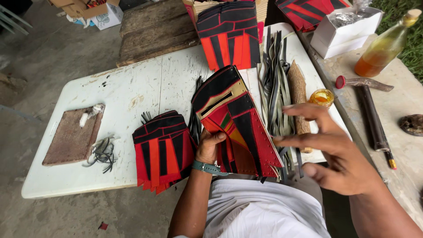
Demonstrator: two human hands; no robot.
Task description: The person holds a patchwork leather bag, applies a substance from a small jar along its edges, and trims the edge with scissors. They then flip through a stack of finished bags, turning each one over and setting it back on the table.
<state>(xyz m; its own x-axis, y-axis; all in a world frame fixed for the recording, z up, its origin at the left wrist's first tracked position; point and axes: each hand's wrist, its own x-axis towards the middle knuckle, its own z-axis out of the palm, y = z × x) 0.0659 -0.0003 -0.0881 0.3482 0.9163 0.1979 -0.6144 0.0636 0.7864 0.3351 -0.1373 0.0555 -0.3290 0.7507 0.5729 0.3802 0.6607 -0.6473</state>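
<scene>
My left hand (209, 145) grips the near edge of a red and black stitched leather piece (235, 119) with a tan panel, held tilted above the white table (123, 92). A green watch band wraps that wrist. My right hand (328, 147) hovers to the right of the piece, fingers spread and holding nothing, close to the camera. Beneath it lie a rough wooden stick (298, 94) and a bundle of dark leather strips (274, 83).
A stack of red and black pieces (162, 150) lies left of my hand, another (229, 33) stands at the back. A small jar of amber liquid (322, 97), a bottle (383, 46), a white box (348, 31), a dark rod tool (374, 119) and a brown board (72, 134) are around.
</scene>
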